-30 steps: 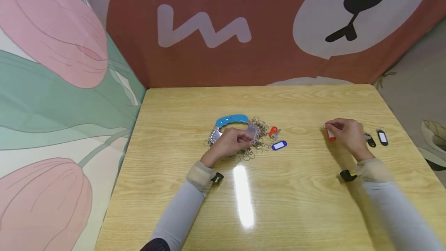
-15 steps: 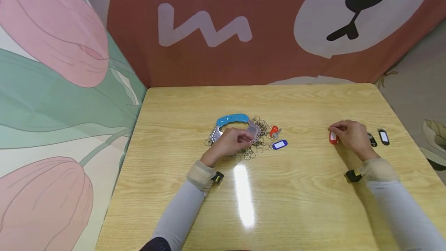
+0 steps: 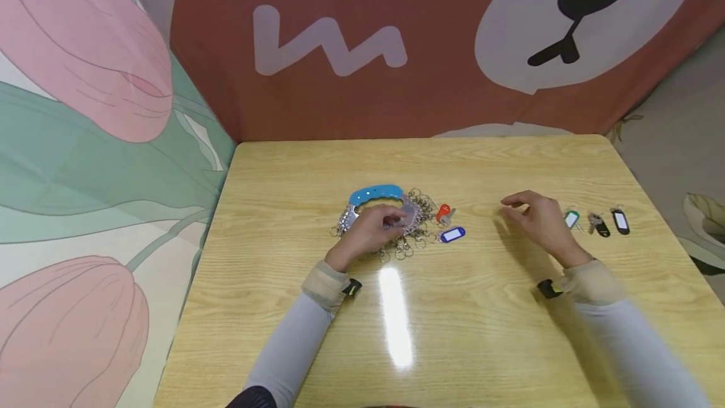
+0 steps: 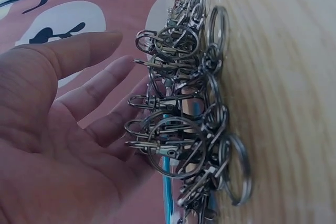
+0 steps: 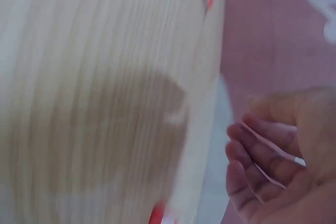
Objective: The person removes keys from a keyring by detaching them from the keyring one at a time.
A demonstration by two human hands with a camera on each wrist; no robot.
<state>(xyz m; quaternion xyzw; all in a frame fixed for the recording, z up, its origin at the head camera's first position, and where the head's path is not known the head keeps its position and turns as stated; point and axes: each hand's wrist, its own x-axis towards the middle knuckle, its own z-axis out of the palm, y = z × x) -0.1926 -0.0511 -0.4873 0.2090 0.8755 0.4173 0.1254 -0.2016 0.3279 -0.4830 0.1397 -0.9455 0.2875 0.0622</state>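
Note:
A key holder with a blue grip (image 3: 376, 193), a metal plate and many dangling split rings lies left of the table's middle. My left hand (image 3: 370, 228) hovers over its front part. In the left wrist view, thumb and fingers stand apart, loosely bent beside the clips and rings (image 4: 176, 140), which hide some fingertips. Further right, my right hand (image 3: 535, 222) is above the table with relaxed fingers and nothing between them. In the right wrist view a red key tag (image 5: 157, 213) lies on the table behind that hand; the head view hides it.
Beside the rings lie a red key tag (image 3: 443, 212) with a key and a blue key tag (image 3: 452, 235). To the right are a green tag (image 3: 571, 219), a black tag with keys (image 3: 602, 228) and another black tag (image 3: 620, 221). A wall hanging borders the wooden table (image 3: 453, 332).
My right hand carried the red key tag rightward, let go of it near the green tag, then moved back left with nothing in its fingers. My left hand stays almost in place.

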